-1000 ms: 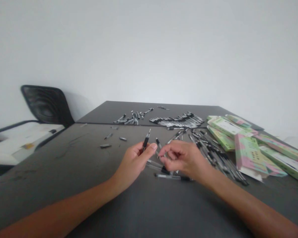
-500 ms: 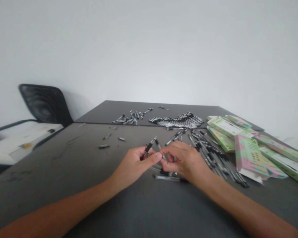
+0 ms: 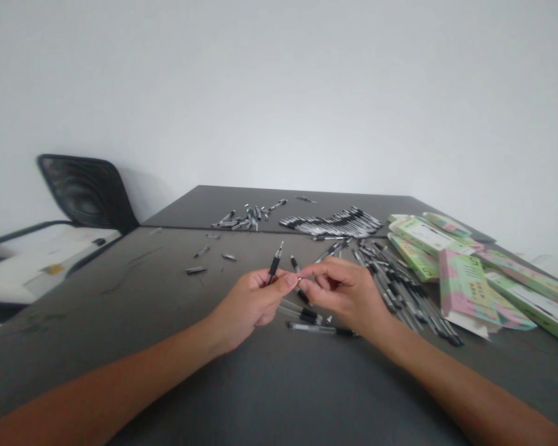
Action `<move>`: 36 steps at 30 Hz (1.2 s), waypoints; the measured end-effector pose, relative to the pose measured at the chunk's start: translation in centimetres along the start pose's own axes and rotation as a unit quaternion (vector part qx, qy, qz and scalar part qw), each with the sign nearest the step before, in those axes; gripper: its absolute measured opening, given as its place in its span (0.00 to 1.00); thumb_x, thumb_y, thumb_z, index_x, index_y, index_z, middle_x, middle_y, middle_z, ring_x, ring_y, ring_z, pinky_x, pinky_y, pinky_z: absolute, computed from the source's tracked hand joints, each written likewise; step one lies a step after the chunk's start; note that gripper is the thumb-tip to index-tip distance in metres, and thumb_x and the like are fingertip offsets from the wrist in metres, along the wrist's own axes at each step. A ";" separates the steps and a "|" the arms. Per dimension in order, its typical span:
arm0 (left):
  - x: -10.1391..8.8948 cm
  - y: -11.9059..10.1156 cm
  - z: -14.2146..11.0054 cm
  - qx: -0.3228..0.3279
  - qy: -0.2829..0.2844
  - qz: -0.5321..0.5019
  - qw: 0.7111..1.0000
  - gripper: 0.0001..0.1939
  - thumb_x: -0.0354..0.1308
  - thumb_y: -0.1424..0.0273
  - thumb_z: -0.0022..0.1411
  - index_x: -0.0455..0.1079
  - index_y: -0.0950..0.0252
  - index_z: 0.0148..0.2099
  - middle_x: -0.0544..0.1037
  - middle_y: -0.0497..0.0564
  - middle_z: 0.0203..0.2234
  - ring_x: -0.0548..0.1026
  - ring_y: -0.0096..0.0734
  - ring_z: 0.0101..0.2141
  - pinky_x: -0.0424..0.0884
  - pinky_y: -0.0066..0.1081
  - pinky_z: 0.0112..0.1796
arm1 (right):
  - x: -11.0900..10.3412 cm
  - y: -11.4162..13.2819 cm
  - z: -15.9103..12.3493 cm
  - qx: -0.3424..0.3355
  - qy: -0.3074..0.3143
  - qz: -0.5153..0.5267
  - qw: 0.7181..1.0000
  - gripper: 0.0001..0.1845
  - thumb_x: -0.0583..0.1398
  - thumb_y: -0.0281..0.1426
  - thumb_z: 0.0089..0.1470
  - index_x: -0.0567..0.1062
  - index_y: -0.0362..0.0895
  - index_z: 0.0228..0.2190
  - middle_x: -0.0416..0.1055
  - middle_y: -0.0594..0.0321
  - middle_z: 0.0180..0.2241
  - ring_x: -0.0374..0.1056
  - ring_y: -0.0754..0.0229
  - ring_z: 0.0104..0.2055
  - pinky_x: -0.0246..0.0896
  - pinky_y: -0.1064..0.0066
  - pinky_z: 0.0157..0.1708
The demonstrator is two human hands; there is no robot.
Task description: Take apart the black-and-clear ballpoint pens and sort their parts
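My left hand [image 3: 251, 303] grips a black-and-clear gel pen [image 3: 274, 265] that stands nearly upright between thumb and fingers. My right hand [image 3: 341, 294] pinches a slim black-tipped pen [image 3: 299, 280] at its fingertips, close to my left thumb, though the fingers hide its middle. Just below my hands, several loose pens [image 3: 318, 328] lie on the dark table [image 3: 167, 291]. A large heap of black-and-clear pens [image 3: 400, 291] spreads beside my right hand.
At the far side lie a neat row of pens [image 3: 330, 224] and a cluster of pen parts [image 3: 246, 218]. Short pen pieces [image 3: 196, 270] lie scattered left of my hands. Green-and-pink boxes [image 3: 465, 291] are stacked at right. A black chair [image 3: 88, 192] stands beyond the left edge.
The pen in my left hand has turned from tilted to nearly upright. My fingertips have stayed close together, and my right hand still pinches its pen.
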State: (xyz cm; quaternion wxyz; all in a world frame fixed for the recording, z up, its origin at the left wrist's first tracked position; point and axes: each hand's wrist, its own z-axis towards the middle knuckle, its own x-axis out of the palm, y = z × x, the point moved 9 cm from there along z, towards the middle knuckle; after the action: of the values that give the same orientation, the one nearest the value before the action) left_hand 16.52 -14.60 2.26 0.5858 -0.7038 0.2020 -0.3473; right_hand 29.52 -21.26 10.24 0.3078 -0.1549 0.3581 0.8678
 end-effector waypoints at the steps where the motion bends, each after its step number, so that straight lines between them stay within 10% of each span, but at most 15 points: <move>1: 0.2 0.1 0.0 -0.006 0.010 -0.028 1.000 0.26 0.75 0.46 0.59 0.74 0.64 0.40 0.52 0.33 0.15 0.43 0.18 0.17 0.42 0.24 0.17 | 0.1 -0.1 0.0 0.011 -0.005 0.027 1.000 0.07 0.69 0.34 0.62 0.89 0.49 0.40 0.64 0.71 0.20 0.61 0.66 0.23 0.55 0.72 0.24; 12: 1.0 -0.1 -0.5 -0.007 0.037 -0.065 0.997 0.27 0.75 0.47 0.59 0.70 0.63 0.38 0.51 0.32 0.15 0.43 0.17 0.16 0.41 0.23 0.16 | 0.3 -0.2 -0.2 0.128 -0.007 0.138 0.982 0.10 0.72 0.40 0.59 0.91 0.50 0.39 0.69 0.66 0.23 0.60 0.64 0.25 0.54 0.69 0.25; 19: 1.9 -0.5 -1.1 0.012 0.050 -0.020 0.998 0.33 0.62 0.36 0.62 0.69 0.63 0.30 0.48 0.34 0.13 0.41 0.17 0.15 0.41 0.24 0.17 | -0.3 -3.1 -1.0 0.308 -0.077 0.328 0.889 0.21 0.76 0.49 0.51 0.89 0.49 0.41 0.63 0.69 0.22 0.42 0.67 0.23 0.36 0.70 0.21; 36: 2.7 0.8 -2.8 0.044 0.086 0.026 0.995 0.28 0.51 0.46 0.78 0.64 0.62 0.32 0.51 0.38 0.19 0.47 0.23 0.19 0.47 0.27 0.21 | 1.4 -1.8 -1.7 0.319 -0.019 0.372 0.871 0.20 0.76 0.52 0.50 0.90 0.53 0.38 0.52 0.72 0.19 0.40 0.67 0.23 0.33 0.69 0.22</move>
State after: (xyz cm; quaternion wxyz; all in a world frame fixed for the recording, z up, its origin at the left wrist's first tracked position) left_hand 16.35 -18.56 2.37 0.6054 -0.6392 0.2547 -0.4001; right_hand 29.69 -20.93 7.41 0.0014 0.1131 0.6408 0.7593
